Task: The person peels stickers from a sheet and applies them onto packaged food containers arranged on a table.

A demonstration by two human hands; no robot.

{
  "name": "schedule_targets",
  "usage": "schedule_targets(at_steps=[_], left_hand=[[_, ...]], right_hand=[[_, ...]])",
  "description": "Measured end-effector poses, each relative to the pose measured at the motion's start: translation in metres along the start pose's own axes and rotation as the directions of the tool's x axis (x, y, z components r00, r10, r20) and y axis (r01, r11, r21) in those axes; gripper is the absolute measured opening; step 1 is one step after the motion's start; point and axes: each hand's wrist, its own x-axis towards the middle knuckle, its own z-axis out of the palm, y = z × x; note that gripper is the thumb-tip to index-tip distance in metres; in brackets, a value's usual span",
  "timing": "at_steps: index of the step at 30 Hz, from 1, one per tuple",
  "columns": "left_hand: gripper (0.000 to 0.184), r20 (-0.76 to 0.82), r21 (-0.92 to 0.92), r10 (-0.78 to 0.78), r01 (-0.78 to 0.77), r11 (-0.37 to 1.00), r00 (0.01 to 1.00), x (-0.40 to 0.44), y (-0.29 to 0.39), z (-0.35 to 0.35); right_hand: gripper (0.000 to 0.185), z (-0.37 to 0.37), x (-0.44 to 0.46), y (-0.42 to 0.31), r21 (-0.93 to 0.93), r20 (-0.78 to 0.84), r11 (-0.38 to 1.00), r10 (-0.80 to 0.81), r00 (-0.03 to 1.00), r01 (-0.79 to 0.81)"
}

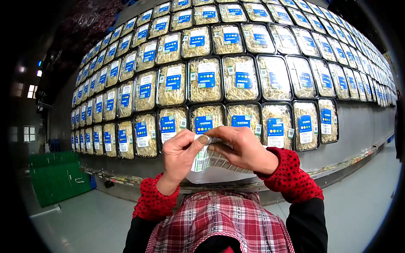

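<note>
My left hand [181, 154] and my right hand [245, 148] meet in front of my chest, over the near edge of the table. Both pinch the top of a sheet of small green and white labels [206, 162], which hangs below my fingers. The fingertips almost touch, and the left thumb lies across the sheet's upper edge. Just beyond my hands stands the nearest row of packed trays; one tray [206, 118] has a blue and white label and pale sprouts under clear film.
Many more sprout trays [206, 80] stand in close rows across the metal table [350, 122]. A green box [57, 177] is on the floor at the left. Dark reddish sacks [90, 21] are at the upper left.
</note>
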Motion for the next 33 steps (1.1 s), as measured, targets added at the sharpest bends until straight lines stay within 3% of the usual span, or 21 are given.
schedule_targets(at_steps=[1,3,9,13,15,16,17,18,19,20,21,23,31,33], left_hand=[[0.017,-0.02,0.023,0.006,-0.005,1.0,1.0,0.001,-0.002,0.001],[0.019,-0.033,0.04,0.013,-0.012,0.999,0.999,0.002,-0.002,0.003],[0.025,-0.07,0.212,0.039,-0.023,0.977,0.997,0.003,0.004,0.02],[0.031,-0.082,0.027,-0.234,0.237,0.971,0.969,0.0,-0.008,0.023],[0.033,-0.064,0.013,-0.256,0.258,0.966,0.964,0.002,-0.01,0.025],[0.033,-0.052,-0.008,-0.304,0.304,0.953,0.951,0.003,-0.007,0.026],[0.032,-0.078,-0.056,-0.348,0.345,0.937,0.934,0.003,-0.006,0.025],[0.031,-0.073,-0.071,-0.336,0.331,0.941,0.939,0.001,-0.006,0.021],[0.03,-0.073,-0.089,-0.325,0.318,0.944,0.943,0.0,-0.008,0.015],[0.025,-0.038,-0.077,-0.311,0.307,0.949,0.95,-0.003,-0.015,0.007],[0.025,-0.032,-0.086,-0.319,0.316,0.945,0.947,-0.004,-0.014,0.01],[0.018,0.012,-0.139,-0.301,0.3,0.944,0.954,-0.001,-0.014,0.016],[0.013,0.053,-0.132,-0.32,0.324,0.937,0.946,0.005,-0.005,0.028],[0.015,0.047,-0.102,-0.324,0.327,0.939,0.945,0.006,-0.003,0.03]], right_hand=[[0.026,-0.002,0.002,-0.001,-0.003,-0.001,1.0,0.002,1.0,-0.002],[0.022,-0.004,0.007,-0.006,-0.228,-0.094,0.964,-0.163,0.982,0.138],[0.016,-0.002,-0.004,0.001,-0.542,-0.119,0.822,-0.28,0.952,0.174],[0.014,-0.003,-0.015,-0.003,-0.675,-0.033,0.7,-0.345,0.938,0.234],[0.015,-0.011,-0.025,-0.001,-0.611,-0.072,0.75,-0.373,0.925,0.255],[0.016,-0.026,-0.037,0.006,-0.521,-0.156,0.835,-0.296,0.942,0.177],[0.008,-0.044,-0.054,0.02,-0.063,-0.378,0.998,-0.032,0.925,0.009],[0.007,-0.086,-0.07,0.011,0.049,-0.487,0.945,0.304,0.819,-0.322],[0.016,-0.116,-0.095,0.043,0.377,-0.642,0.863,0.506,0.576,-0.337],[0.019,-0.156,-0.117,0.051,0.314,-0.718,0.797,0.555,0.42,-0.516],[0.022,-0.178,-0.147,0.079,0.189,-0.805,0.785,0.468,0.366,-0.59],[0.023,-0.2,-0.172,0.091,0.237,-0.789,0.671,0.555,0.264,-0.702],[0.026,-0.203,-0.161,0.114,0.011,-0.788,0.656,0.47,0.397,-0.755],[0.027,-0.2,-0.163,0.134,-0.072,-0.835,0.655,0.373,0.404,-0.752]])
